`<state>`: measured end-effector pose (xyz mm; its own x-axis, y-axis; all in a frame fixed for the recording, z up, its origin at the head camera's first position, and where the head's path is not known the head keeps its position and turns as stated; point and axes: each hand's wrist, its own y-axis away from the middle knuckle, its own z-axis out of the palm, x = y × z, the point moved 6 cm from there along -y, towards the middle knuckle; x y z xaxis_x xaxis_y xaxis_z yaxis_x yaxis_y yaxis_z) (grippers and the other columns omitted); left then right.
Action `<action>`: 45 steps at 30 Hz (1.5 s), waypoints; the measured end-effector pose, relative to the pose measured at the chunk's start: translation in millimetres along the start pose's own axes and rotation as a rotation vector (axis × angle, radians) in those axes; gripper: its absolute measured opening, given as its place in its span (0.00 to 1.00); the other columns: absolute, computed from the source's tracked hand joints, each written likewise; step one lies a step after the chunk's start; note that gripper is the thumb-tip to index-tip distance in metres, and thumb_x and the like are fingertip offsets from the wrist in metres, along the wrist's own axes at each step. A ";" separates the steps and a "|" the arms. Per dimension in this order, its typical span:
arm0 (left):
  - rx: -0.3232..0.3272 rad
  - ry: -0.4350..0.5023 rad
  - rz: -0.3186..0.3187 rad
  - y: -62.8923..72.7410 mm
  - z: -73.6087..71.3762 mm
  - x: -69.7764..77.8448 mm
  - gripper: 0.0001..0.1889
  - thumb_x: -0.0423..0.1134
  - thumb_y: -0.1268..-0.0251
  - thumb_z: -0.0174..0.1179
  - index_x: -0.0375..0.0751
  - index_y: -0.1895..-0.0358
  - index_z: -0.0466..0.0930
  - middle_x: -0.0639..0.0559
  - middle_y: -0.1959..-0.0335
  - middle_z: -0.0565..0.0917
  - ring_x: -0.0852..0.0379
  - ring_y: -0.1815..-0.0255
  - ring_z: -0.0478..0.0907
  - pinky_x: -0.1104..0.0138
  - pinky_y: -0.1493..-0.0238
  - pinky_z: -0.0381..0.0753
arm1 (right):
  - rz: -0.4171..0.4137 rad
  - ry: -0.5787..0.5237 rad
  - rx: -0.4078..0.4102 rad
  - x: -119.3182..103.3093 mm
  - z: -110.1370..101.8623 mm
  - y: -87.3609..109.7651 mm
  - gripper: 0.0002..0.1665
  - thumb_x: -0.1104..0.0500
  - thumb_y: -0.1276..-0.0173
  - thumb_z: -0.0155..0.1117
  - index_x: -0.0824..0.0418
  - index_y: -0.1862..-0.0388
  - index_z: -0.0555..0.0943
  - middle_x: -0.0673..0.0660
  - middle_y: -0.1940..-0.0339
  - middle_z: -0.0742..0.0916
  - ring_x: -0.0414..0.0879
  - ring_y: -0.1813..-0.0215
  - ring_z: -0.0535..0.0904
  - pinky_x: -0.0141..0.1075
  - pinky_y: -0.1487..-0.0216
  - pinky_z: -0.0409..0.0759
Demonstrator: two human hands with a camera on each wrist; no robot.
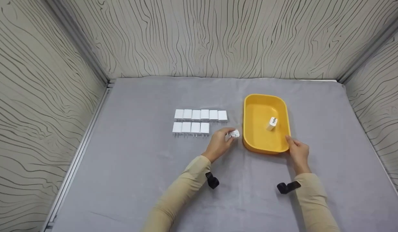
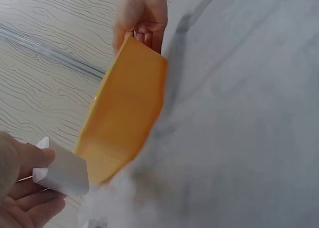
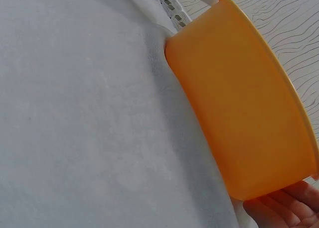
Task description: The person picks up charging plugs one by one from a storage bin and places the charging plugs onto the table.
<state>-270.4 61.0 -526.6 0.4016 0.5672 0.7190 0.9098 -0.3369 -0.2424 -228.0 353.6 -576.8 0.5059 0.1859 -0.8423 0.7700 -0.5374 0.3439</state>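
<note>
My left hand pinches a white charger plug between thumb and fingers, just left of the yellow tray's near-left side. In the left wrist view, this charger plug shows as a smooth white block. My right hand grips the yellow tray at its near-right corner, thumb at the rim and fingers beneath it on the outer wall, as the right wrist view shows. Inside the tray one white charger plug stands at the right, its end face turned up.
Several white charger plugs lie left of the tray in two side-by-side rows, a back row and a shorter front row, prongs toward me. Grey cloth covers the table. Patterned panels wall it at the back and both sides.
</note>
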 end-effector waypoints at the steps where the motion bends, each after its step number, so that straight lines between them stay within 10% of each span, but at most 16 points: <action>1: -0.001 -0.002 -0.008 0.6 -0.1 -2.8 0.15 0.32 0.38 0.62 0.35 0.48 0.81 0.44 0.50 0.86 0.51 0.46 0.83 0.66 0.42 0.81 | 0.001 0.006 -0.001 -0.1 -0.1 0.2 0.36 0.40 0.32 0.57 0.71 0.44 0.79 0.37 0.75 0.76 0.31 0.70 0.69 0.21 0.69 0.70; 24: 0.069 -0.064 -0.040 0.9 -11.1 -42.9 0.14 0.28 0.42 0.62 0.32 0.51 0.81 0.40 0.49 0.85 0.47 0.45 0.83 0.62 0.39 0.80 | 0.002 0.077 0.005 0.0 0.8 -0.5 0.38 0.38 0.33 0.55 0.69 0.43 0.79 0.52 0.53 0.82 0.38 0.57 0.69 0.21 0.61 0.68; 33: 0.093 -0.122 -0.025 -0.6 -15.6 -49.8 0.13 0.26 0.42 0.61 0.32 0.52 0.81 0.40 0.48 0.85 0.47 0.44 0.82 0.62 0.39 0.80 | 0.005 0.067 0.014 0.8 -2.3 -3.0 0.28 0.39 0.33 0.57 0.64 0.67 0.85 0.41 0.79 0.73 0.42 0.62 0.67 0.27 0.65 0.65; 39: 0.117 -0.122 -0.011 -0.5 -16.9 -56.3 0.13 0.26 0.42 0.61 0.31 0.53 0.82 0.40 0.49 0.85 0.47 0.45 0.82 0.62 0.40 0.81 | 0.021 0.083 0.009 1.7 -0.5 -1.6 0.36 0.38 0.33 0.55 0.68 0.46 0.81 0.51 0.61 0.82 0.40 0.58 0.69 0.22 0.63 0.67; 45: 0.133 -0.167 0.020 -0.8 -16.6 -61.7 0.12 0.25 0.42 0.61 0.31 0.54 0.82 0.39 0.49 0.85 0.46 0.44 0.82 0.61 0.39 0.80 | 0.022 0.072 0.020 2.7 -0.6 -2.5 0.34 0.38 0.33 0.57 0.67 0.50 0.83 0.45 0.68 0.81 0.37 0.63 0.69 0.21 0.66 0.67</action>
<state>-297.6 13.8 -560.0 0.4216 0.6819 0.5976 0.9027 -0.2537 -0.3474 -228.4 355.9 -579.7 0.5502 0.2324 -0.8021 0.7507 -0.5583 0.3532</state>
